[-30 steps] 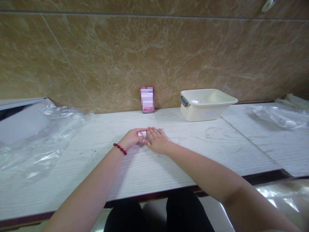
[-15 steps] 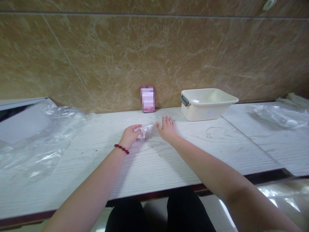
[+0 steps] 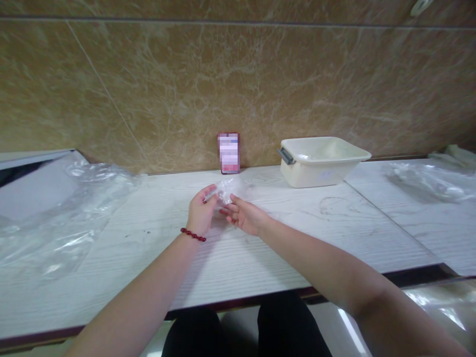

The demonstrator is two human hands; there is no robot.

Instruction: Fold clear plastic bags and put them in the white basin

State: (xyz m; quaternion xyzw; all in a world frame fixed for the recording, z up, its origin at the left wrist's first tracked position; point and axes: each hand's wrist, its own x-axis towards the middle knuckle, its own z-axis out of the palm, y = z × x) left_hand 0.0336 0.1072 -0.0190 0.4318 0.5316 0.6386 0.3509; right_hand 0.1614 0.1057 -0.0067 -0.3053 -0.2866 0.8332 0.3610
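A small crinkled clear plastic bag (image 3: 225,190) is held up just over the white wood-grain table. My left hand (image 3: 202,210), with a red bead bracelet at the wrist, grips the bag's left side between thumb and fingers. At its lower right edge, my right hand (image 3: 245,214) has thumb and fingertips closed on the plastic, palm turned partly up. Whatever the bag contains is too blurred to make out.
A phone (image 3: 229,153) leans on the marbled wall behind my hands. To its right stands a cream plastic bin (image 3: 316,173) with a grey latch. Large clear plastic sheeting (image 3: 70,238) lies at left, and more plastic (image 3: 427,181) at far right.
My right hand has come down and left from the tabletop, turned over, and taken the bag's edge. My left hand, still holding the bag, has shifted slightly right and tilted it up.
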